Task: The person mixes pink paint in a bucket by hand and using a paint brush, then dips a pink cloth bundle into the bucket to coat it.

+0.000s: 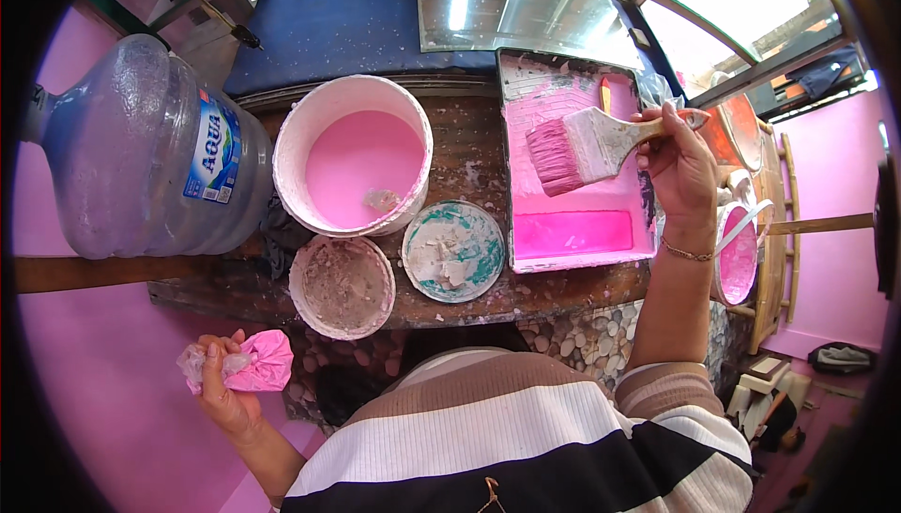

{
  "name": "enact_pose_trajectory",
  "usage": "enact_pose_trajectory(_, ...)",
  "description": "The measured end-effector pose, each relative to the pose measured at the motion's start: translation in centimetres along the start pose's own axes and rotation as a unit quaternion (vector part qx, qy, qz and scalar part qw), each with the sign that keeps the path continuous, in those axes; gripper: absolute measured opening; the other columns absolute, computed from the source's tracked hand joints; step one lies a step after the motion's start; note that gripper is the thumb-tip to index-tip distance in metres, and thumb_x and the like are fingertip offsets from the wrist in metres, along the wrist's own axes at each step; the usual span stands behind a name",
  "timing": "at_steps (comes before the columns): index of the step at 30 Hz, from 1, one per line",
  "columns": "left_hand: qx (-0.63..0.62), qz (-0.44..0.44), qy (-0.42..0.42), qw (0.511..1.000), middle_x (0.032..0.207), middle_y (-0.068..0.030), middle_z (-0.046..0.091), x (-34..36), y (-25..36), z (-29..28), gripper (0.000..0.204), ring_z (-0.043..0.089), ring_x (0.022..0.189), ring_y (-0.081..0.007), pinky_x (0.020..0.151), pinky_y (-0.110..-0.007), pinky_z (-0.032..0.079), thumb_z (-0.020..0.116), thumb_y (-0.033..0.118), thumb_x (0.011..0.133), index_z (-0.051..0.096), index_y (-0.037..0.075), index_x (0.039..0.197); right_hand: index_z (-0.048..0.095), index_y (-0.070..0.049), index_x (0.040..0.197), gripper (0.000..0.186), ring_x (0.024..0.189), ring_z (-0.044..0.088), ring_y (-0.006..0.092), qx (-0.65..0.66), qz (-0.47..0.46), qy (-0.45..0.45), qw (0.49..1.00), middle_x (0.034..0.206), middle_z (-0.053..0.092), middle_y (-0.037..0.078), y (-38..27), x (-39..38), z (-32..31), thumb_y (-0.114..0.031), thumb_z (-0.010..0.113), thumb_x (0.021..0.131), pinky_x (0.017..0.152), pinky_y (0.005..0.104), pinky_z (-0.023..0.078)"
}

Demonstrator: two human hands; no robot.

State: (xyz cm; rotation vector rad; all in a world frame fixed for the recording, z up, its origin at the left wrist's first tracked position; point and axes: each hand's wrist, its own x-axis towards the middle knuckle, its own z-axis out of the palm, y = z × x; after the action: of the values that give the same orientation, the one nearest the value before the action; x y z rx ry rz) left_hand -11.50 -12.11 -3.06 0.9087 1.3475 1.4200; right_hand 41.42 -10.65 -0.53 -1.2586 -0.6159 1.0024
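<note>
My right hand [680, 164] grips the wide wooden brush [597, 147], safest over the black oblong tray [535, 86]; left of it, my left hand [225, 389] holds a pink plastic bag [263, 361].

Right fingers [678, 130]: paintbrush [595, 145] above tray [580, 261]; left fingers [214, 374]: pink bag [268, 363]

Open gap between bench [563, 292] and shirt [469, 419]; jug [122, 156], bucket [352, 95] block left; brush [596, 144] overhangs tray [582, 263]

Paintbrush [605, 146]: bristles [554, 156] pink, ferrule [588, 144] smeared white; bag [261, 363] bright pink. Bucket [288, 164] white, paint [357, 166] in it pink. Shirt [488, 419] striped brown, white, black; jug [127, 161] bluish.
</note>
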Motion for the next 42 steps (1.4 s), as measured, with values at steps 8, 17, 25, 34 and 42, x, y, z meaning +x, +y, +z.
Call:
enact_pose_trajectory(8, -0.021, 0.004, -0.019, 1.000, 0.079, -0.0027, 0.049, 0.8, 0.5, -0.2, 0.005, 0.051, 0.077, -0.0138, 0.088, -0.040, 0.048, 0.055, 0.010, 0.087, 0.052, 0.006, 0.089, 0.061, 0.006, 0.103, 0.024, 0.081, 0.065, 0.0252, 0.148, -0.050, -0.053, 0.986, 0.107, 0.061, 0.021, -2.5, -5.3, -2.9, -0.012, 0.049, 0.094, 0.066, 0.0370, 0.057)
enact_pose_trajectory(17, -0.017, 0.028, -0.035, 0.999, 0.077, -0.0029, 0.046, -0.6, 1.5, 2.5, 0.008, 0.049, 0.076, -0.0132, 0.091, -0.039, 0.047, 0.054, 0.011, 0.088, 0.052, 0.004, 0.085, 0.060, 0.011, 0.099, 0.019, 0.091, 0.064, 0.0274, -0.242, -0.260, 0.055, 0.933, 0.111, 0.056, 0.021, -16.8, -15.1, -9.4, -0.002, 0.049, 0.090, 0.071, 0.0313, 0.059)
enact_pose_trajectory(25, -0.014, 0.059, 0.008, 0.998, 0.076, -0.0033, 0.047, -7.1, 1.7, 5.6, 0.015, 0.050, 0.077, -0.0129, 0.094, -0.039, 0.046, 0.052, 0.015, 0.091, 0.053, 0.003, 0.082, 0.064, 0.005, 0.083, 0.009, 0.070, 0.062, 0.0147, -0.419, -0.130, 0.065, 0.896, 0.090, 0.065, 0.013, -20.3, -16.7, -18.4, -0.001, 0.058, 0.084, 0.062, 0.0252, 0.052)
enact_pose_trajectory(34, -0.044, 0.079, 0.050, 0.995, 0.076, -0.0025, 0.046, -17.0, 1.7, 11.7, 0.017, 0.051, 0.078, -0.0125, 0.096, -0.041, 0.046, 0.051, 0.014, 0.092, 0.051, 0.002, 0.080, 0.066, 0.007, 0.090, 0.016, 0.072, 0.061, 0.0149, -0.358, -0.045, 0.015, 0.933, 0.085, 0.066, 0.012, -19.5, -16.7, -26.5, 0.002, 0.063, 0.075, 0.067, 0.0253, 0.049)
enact_pose_trajectory(42, -0.048, 0.070, 0.063, 0.994, 0.075, -0.0026, 0.047, -21.2, 1.3, 14.7, 0.018, 0.052, 0.075, -0.0125, 0.094, -0.040, 0.048, 0.052, 0.014, 0.092, 0.053, 0.002, 0.079, 0.066, 0.005, 0.092, 0.018, 0.082, 0.064, 0.0185, -0.340, -0.063, -0.039, 0.937, 0.093, 0.066, 0.015, -17.2, -17.7, -32.3, 0.010, 0.060, 0.076, 0.072, 0.0278, 0.053)
